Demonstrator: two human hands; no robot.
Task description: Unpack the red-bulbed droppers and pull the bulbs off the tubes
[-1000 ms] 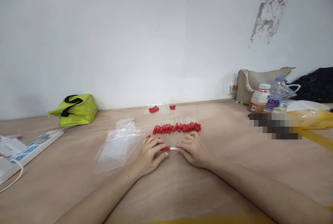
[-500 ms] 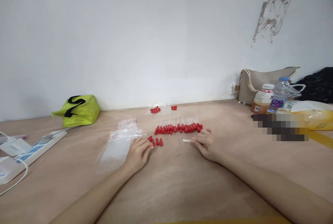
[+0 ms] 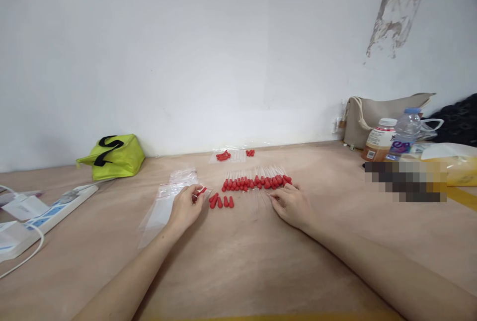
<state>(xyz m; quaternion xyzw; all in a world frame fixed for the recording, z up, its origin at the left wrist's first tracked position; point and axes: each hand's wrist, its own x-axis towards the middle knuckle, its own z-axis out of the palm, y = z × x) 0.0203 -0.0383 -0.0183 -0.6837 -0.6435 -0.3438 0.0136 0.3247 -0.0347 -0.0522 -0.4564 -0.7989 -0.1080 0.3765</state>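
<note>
My left hand [image 3: 186, 206] is closed on a red rubber dropper bulb [image 3: 202, 191], which pokes out from the fingertips above the plastic bags. Right of it on the table lie several loose red bulbs [image 3: 225, 201]. My right hand [image 3: 292, 205] is closed in a pinch, and a thin clear glass tube seems to show at its fingertips. Just left of that hand lie a few bare glass tubes [image 3: 257, 201], hard to make out. Beyond both hands runs a row of droppers [image 3: 246, 183], red bulbs toward me and clear tubes pointing at the wall.
Clear plastic bags [image 3: 158, 211] lie by my left hand. Near the wall is another bag [image 3: 238, 156] with red bulbs and tubes. A power strip [image 3: 55, 216] and yellow-green pouch [image 3: 115, 157] are left; bottles [image 3: 379, 139] and a grey bag [image 3: 367, 127] stand right.
My left hand has drawn back leftward from the loose bulbs with one red bulb in its fingers. My right hand has shifted slightly, and the tube at its fingertips shows less.
</note>
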